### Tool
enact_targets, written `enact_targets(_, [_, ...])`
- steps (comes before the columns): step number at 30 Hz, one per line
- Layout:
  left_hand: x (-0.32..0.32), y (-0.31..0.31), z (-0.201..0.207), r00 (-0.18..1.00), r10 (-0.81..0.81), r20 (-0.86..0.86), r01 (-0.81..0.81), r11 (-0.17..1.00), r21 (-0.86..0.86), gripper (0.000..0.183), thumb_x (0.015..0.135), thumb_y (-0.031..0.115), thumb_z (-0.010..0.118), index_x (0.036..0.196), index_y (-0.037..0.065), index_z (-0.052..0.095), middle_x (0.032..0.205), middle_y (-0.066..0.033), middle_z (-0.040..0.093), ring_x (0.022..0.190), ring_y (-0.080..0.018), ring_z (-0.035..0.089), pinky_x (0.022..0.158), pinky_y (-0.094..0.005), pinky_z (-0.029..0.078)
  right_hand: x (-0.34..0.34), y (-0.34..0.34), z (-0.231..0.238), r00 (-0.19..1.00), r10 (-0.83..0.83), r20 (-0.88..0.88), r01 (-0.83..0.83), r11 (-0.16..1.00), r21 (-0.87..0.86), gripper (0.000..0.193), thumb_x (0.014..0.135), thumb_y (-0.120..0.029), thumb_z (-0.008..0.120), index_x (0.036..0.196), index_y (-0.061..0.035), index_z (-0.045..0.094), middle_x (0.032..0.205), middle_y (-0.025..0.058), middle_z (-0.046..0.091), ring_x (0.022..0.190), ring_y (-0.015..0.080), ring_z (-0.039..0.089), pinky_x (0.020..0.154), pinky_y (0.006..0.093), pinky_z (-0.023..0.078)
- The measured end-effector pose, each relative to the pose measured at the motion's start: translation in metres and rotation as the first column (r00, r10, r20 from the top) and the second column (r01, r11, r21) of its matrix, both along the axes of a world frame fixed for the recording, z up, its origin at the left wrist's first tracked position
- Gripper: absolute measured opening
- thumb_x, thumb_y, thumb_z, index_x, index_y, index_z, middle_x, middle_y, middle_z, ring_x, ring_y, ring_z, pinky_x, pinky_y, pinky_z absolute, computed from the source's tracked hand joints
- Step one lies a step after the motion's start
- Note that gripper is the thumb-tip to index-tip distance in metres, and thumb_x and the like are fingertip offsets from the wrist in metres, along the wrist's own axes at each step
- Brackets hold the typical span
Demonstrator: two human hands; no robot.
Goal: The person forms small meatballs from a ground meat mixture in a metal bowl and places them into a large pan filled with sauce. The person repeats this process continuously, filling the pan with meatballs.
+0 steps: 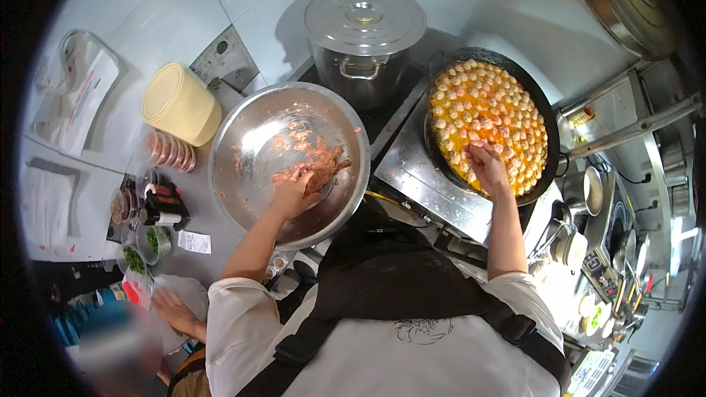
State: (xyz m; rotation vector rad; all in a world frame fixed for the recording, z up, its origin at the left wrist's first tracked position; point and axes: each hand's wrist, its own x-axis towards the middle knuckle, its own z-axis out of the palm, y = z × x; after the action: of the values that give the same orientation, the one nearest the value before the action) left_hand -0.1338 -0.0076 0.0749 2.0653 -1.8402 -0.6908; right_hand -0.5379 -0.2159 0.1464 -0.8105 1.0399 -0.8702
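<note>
A wide steel bowl (228, 206) stands in front of me on the left, with a lump of pink minced meat (323, 164) in it and scraps smeared on its wall. My left hand (293, 195) is down in the bowl, its fingers curled into the meat. To the right, a large black pan (546, 95) is filled with many small pale meatballs (482, 95) in orange-yellow liquid. Over the pan's near part hangs my right hand (487, 167), fingers drawn together; whatever they hold is hidden.
A lidded steel pot (360, 59) stands behind the bowl and pan. At left are a stack of cream tubs (180, 103), clear containers (170, 151) and chopped greens (134, 259). A co-worker's hand (176, 312) shows lower left. A long handle (632, 131) juts in at right.
</note>
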Motion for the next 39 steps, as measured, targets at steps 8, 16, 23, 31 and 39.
enact_targets(8, [0.008,-0.013,-0.036,0.953,-0.060,0.296,0.091,0.992,-0.091,0.017,0.074,0.014,0.065,0.086,0.007,0.057,0.105,-0.0157,0.055,0.080,-0.0362,0.056,0.076,-0.0436,0.045,-0.018,-0.060,0.001,0.695,-0.094,-0.713,-0.076,0.976,-0.202,0.053,0.088,-0.044,0.055,0.116,0.0021,0.054,0.109,0.0146,0.058,0.102,0.0207,0.054,0.084,0.0318,0.044])
enact_targets(16, [0.017,-0.036,-0.054,0.972,0.215,0.095,-0.186,0.951,-0.248,0.016,0.082,0.022,0.061,0.085,0.007,0.058,0.071,-0.0153,0.062,0.067,-0.0305,0.062,0.061,-0.0384,0.050,-0.045,-0.034,0.022,0.775,-0.223,-0.591,-0.081,0.893,-0.442,0.051,0.092,-0.041,0.050,0.124,-0.0009,0.051,0.120,0.0130,0.056,0.111,0.0234,0.053,0.091,0.0337,0.042])
enact_targets(23, [0.001,-0.040,0.062,0.074,0.119,-0.990,-0.538,0.841,0.061,0.015,0.089,0.013,0.056,0.101,0.005,0.059,0.102,-0.0062,0.060,0.091,-0.0167,0.056,0.082,-0.0306,0.045,-0.021,0.027,0.009,0.855,-0.039,-0.518,-0.112,0.960,-0.257,0.045,0.093,-0.037,0.049,0.119,-0.0008,0.056,0.112,0.0092,0.060,0.090,0.0166,0.060,0.075,0.0290,0.049])
enact_targets(31, [-0.013,-0.050,0.112,-0.026,-0.081,-0.996,-0.685,0.727,-0.042,0.010,0.087,0.014,0.062,0.083,0.008,0.055,0.081,-0.0016,0.056,0.070,-0.0075,0.054,0.057,-0.0209,0.044,0.019,0.042,0.021,0.863,0.131,-0.488,-0.297,0.913,-0.279,0.040,0.095,-0.033,0.047,0.115,-0.0001,0.057,0.104,0.0082,0.063,0.084,0.0146,0.060,0.073,0.0268,0.049])
enact_targets(39, [-0.014,-0.049,0.111,-0.131,0.001,-0.991,-0.661,0.745,0.088,0.022,0.085,0.027,0.065,0.096,0.009,0.057,0.089,-0.0012,0.058,0.085,-0.0119,0.058,0.072,-0.0253,0.047,0.018,0.046,0.023,0.862,0.168,-0.478,-0.339,0.892,-0.298,0.035,0.095,-0.028,0.047,0.113,0.0007,0.058,0.101,0.0082,0.064,0.081,0.0127,0.061,0.070,0.0247,0.048])
